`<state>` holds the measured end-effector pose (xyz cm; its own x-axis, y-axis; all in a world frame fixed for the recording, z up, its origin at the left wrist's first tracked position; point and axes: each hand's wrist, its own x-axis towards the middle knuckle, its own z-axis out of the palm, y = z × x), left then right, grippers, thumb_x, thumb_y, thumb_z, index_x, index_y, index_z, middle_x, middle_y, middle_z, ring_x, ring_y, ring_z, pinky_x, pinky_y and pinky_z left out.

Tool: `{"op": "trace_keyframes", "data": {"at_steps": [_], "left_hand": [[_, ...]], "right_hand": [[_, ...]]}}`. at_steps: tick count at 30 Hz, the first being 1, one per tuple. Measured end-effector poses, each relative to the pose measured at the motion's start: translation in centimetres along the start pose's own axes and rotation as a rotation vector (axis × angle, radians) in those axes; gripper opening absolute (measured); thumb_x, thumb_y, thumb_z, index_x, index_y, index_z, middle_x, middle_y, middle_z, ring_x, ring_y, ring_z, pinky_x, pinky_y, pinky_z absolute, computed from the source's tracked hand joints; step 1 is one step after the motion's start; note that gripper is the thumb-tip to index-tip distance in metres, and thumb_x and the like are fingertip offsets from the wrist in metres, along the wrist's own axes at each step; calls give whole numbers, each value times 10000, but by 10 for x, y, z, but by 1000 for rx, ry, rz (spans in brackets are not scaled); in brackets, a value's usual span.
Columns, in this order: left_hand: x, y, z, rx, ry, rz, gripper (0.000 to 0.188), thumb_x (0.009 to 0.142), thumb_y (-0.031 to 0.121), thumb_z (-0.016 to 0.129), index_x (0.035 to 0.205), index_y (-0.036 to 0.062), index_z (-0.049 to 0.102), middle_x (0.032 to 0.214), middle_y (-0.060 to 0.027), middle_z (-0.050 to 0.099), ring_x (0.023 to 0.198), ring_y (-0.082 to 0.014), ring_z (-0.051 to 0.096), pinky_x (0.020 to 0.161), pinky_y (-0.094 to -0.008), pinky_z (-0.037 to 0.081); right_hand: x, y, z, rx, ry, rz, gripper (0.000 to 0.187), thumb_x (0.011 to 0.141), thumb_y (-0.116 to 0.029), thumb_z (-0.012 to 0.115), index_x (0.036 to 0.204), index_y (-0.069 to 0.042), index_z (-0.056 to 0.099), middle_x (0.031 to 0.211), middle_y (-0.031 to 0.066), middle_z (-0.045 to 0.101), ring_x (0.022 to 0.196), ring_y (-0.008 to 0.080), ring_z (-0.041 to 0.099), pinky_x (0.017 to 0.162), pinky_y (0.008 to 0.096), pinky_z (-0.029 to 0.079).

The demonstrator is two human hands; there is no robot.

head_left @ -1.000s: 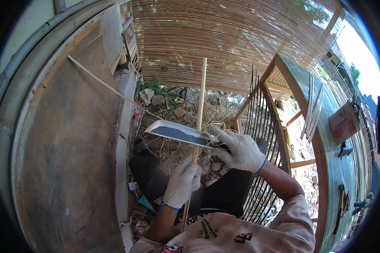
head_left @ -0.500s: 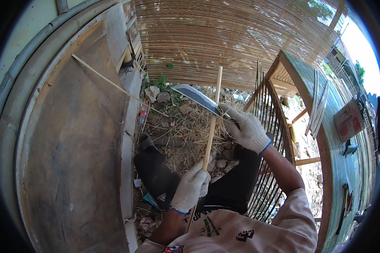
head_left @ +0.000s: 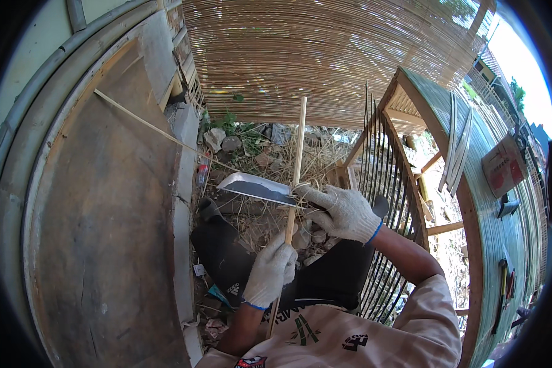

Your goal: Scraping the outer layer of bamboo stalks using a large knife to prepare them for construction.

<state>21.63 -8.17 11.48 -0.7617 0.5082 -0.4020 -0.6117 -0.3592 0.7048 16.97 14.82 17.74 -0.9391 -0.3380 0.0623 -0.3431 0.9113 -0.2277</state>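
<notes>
Tan stick [head_left: 298,153] runs up through the left hand [head_left: 270,271], wrapped round its lower part, and farther up, the right hand [head_left: 343,212], curled round a knife [head_left: 257,189], holds the blade across it!

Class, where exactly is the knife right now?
In the head view, the knife is near the centre, held in the right hand, pointing left, crossing the pale strip beyond the left hand.

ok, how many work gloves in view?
2. The left glove is on the left hand, gripping the pale strip; the right glove is on the right hand, holding the large knife. Others could be hidden.
</notes>
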Motion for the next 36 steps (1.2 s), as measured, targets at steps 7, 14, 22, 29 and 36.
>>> {"op": "trace_keyframes", "data": {"at_steps": [7,14,22,29,36], "left_hand": [[-22,-11,-26,-38,-62,-85,512,1101,115,503,1603,41,432,738,46,430,498,-38,367,425,-203,316],[-6,-8,-33,-286,-160,-95,502,1099,233,518,1561,43,469,697,33,433,462,-76,386,405,-245,325],[-11,-8,-33,-240,-156,-105,496,1109,231,496,1571,53,458,659,54,382,437,-69,341,391,-241,306],[-18,-9,-31,-240,-160,-76,492,1108,203,477,1567,25,459,662,58,383,448,-54,341,400,-229,303],[-33,-20,-32,-147,-174,-121,497,1108,179,477,1570,-3,452,678,46,432,461,-51,369,407,-221,319]], "right_hand": [[30,39,-25,205,174,328,502,1030,-295,633,1505,-176,524,912,200,741,870,416,738,747,531,562],[-14,-6,9,116,64,-133,569,1005,-367,682,1532,-218,526,897,141,663,784,347,726,670,471,574],[-5,-5,12,52,18,-175,570,1015,-480,649,1529,-265,533,870,129,645,726,319,712,590,455,555],[5,-4,-1,8,2,-104,599,1013,-450,661,1558,-262,500,895,147,659,762,358,715,642,477,562],[21,28,-14,54,229,4,569,1029,-338,657,1557,-198,500,907,174,681,850,372,726,724,502,567]]}}
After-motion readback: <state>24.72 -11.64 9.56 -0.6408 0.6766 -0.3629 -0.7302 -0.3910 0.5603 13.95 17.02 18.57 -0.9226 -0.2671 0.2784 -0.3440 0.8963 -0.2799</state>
